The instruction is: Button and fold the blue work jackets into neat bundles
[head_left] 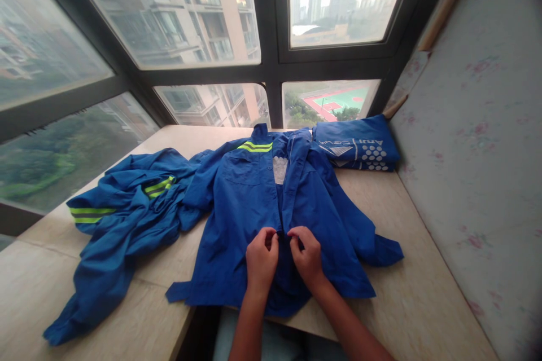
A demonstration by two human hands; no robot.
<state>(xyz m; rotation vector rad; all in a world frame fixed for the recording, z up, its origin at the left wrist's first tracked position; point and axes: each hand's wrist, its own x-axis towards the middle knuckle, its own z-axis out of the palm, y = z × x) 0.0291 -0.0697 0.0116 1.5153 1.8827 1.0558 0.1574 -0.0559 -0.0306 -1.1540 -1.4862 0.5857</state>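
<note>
A blue work jacket (pixel 241 220) with a yellow-green reflective stripe lies spread on the sill, its collar toward the window. Its front is parted at the top, where a pale patch shows inside. At the lower front, my left hand (pixel 261 256) pinches the edge of the left-side front panel. Just to the right, my right hand (pixel 307 254) pinches the edge of the other panel. The two hands are close together but apart. Whatever fastener is between the fingertips is too small to make out.
Another blue garment (pixel 131 220) with reflective stripes lies crumpled to the left. A folded blue bundle (pixel 355 144) with white printing sits at the back right. Dark-framed windows (pixel 271 70) stand behind, and a flowered wall (pixel 470 180) bounds the right side. The stone-look sill (pixel 415 276) ends near me.
</note>
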